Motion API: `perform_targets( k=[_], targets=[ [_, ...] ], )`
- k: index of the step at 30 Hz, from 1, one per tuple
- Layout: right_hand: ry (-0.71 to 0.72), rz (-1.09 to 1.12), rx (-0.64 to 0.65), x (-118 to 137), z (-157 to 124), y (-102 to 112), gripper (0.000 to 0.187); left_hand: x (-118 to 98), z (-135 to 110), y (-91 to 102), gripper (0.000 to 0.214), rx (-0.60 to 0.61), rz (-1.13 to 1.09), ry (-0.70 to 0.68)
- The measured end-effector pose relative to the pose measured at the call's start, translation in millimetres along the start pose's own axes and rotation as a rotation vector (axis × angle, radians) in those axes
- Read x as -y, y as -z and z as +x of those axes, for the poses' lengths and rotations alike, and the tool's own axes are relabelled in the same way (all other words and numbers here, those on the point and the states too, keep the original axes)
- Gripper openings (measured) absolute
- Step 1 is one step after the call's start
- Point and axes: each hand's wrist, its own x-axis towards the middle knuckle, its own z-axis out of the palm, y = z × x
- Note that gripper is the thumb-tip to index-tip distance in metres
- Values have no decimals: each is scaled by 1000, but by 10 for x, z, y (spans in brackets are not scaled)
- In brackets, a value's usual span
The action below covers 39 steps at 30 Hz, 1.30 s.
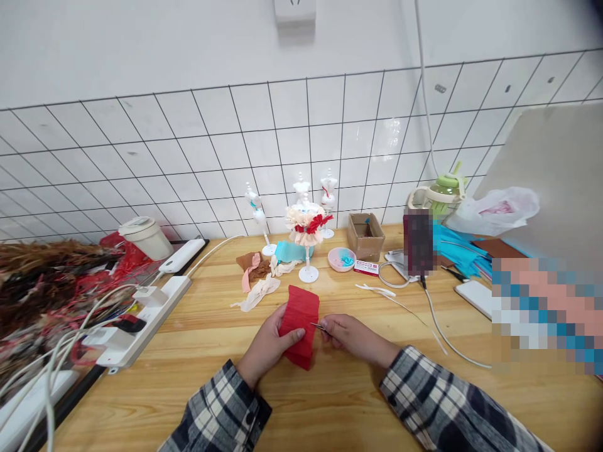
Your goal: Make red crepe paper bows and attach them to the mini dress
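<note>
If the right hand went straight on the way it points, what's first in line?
Probably the red sheet in the left hand; the small metal tool in the right hand overlaps its edge in view, though contact is unclear.

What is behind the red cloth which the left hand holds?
Part of the left hand shows at the left edge of the red cloth, with the thumb in front. The other fingers are mostly covered, as is the tabletop behind.

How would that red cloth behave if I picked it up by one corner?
The red cloth looks thin, so it is probably light. Wrinkles across it suggest it creases easily. Yet it may not be fully limp, since its far end looks fairly flat beyond the left hand.
</note>
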Motion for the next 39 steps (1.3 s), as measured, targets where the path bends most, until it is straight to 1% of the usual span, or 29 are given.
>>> perform_targets(
  k=[4,10,17,22,26,32,39],
  targets=[
    [0,-5,8,4,-2,-1,49,-18,0,-17,51,4,-37,-11],
    [12,-28,2,-6,5,-6,49,-36,14,-49,50,-85,-25,-6],
    [36,11,-35,-79,43,-37,52,-44,14,-68,64,-147,-78,2],
    [15,-12,-17,-9,14,-23,53,-15,15,-74,67,-125,-78,2],
    [-5,-2,-8,25,-4,-16,54,13,13,-79,71,-129,-75,6],
    [-23,93,-16,-38,22,-36,58,-8,10,-76,77,-191,-123,-1],
    [-17,107,-32,-91,43,-49,58,0,8,-94,71,-142,-150,3]
  ],
)
